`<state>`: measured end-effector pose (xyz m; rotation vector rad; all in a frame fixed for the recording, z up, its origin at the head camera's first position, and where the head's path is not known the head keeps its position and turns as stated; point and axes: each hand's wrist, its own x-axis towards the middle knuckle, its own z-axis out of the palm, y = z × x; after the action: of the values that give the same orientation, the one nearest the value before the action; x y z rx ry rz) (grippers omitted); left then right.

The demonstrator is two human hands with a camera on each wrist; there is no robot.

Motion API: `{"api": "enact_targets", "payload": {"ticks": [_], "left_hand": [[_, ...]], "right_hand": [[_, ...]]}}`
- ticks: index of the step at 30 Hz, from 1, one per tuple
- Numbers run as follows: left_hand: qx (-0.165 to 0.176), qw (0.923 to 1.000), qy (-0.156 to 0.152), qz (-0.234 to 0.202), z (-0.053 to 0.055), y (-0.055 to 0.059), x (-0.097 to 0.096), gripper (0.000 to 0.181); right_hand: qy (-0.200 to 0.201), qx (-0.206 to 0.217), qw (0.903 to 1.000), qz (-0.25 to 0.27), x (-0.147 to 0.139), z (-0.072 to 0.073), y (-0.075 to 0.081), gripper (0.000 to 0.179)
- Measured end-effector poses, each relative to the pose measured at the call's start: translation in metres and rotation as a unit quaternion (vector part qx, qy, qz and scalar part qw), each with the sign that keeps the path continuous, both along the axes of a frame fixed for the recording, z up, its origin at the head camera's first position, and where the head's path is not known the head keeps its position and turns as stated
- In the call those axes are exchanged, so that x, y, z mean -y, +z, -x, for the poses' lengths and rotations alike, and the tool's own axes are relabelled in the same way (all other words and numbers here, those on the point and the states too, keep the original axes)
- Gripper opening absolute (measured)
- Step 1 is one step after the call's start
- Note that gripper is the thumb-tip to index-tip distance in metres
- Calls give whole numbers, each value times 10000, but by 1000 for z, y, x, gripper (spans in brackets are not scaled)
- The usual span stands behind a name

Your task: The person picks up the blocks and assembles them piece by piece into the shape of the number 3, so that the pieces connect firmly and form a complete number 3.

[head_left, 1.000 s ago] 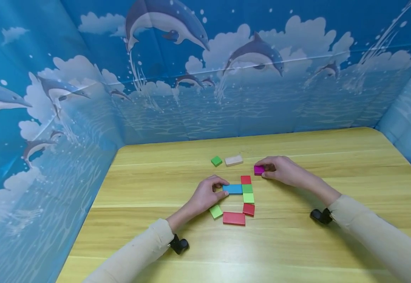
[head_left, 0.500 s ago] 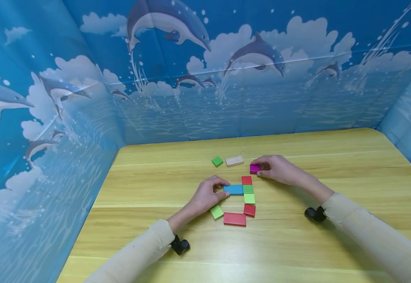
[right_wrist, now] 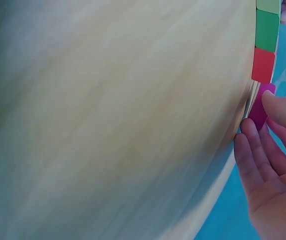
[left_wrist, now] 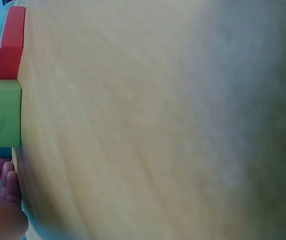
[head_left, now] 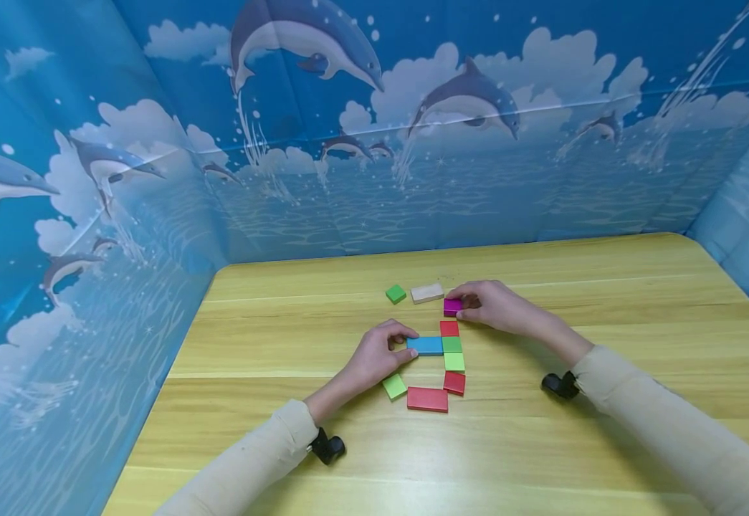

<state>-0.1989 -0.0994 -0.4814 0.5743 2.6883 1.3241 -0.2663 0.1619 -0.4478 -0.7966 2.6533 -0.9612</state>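
My right hand (head_left: 490, 307) pinches a magenta block (head_left: 452, 307) between thumb and fingers, just beyond the red block (head_left: 449, 328) that tops a short column. Below that red block run a green block (head_left: 451, 345), a light green block (head_left: 454, 361) and a second red block (head_left: 454, 383), turned a little. Butting against the green block from the left is a long blue block (head_left: 426, 346), its left end pinched by thumb and finger of my left hand (head_left: 377, 352). In the right wrist view the magenta block (right_wrist: 262, 107) sits beside the red one (right_wrist: 263, 65).
Nearer me lie a long red block (head_left: 428, 399) and a tilted light green block (head_left: 394, 387), close to my left wrist. Farther back rest a small green block (head_left: 396, 294) and a pale wooden block (head_left: 427, 293). A dolphin-print curtain (head_left: 374, 201) borders the wooden table (head_left: 284, 308).
My right hand has slid the magenta block leftward, from right of the column to just behind its top red block. My left hand stays on the blue block.
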Motion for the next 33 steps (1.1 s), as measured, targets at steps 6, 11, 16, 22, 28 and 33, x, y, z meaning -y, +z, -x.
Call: {"api": "enact_targets", "payload": {"ticks": [6, 11, 16, 22, 28, 33], "left_hand": [[42, 10000, -12, 26, 1, 0, 0, 20], [62, 10000, -8, 28, 0, 0, 1, 21], [59, 10000, 8, 36, 0, 0, 1, 20], [75, 10000, 6, 37, -1, 0, 1, 20], [27, 10000, -1, 61, -1, -1, 0, 20], [18, 10000, 7, 58, 0, -1, 0, 20]], "right_hand": [[14, 28, 10000, -92, 7, 1, 0, 36], [52, -44, 9999, -135, 11, 4, 0, 36], [20, -7, 9999, -154, 13, 6, 0, 36], [-28, 68, 9999, -149, 12, 5, 1, 36], [-43, 137, 9998, -105, 10, 6, 1, 31], [-86, 21, 9999, -106, 13, 8, -1, 29]]}}
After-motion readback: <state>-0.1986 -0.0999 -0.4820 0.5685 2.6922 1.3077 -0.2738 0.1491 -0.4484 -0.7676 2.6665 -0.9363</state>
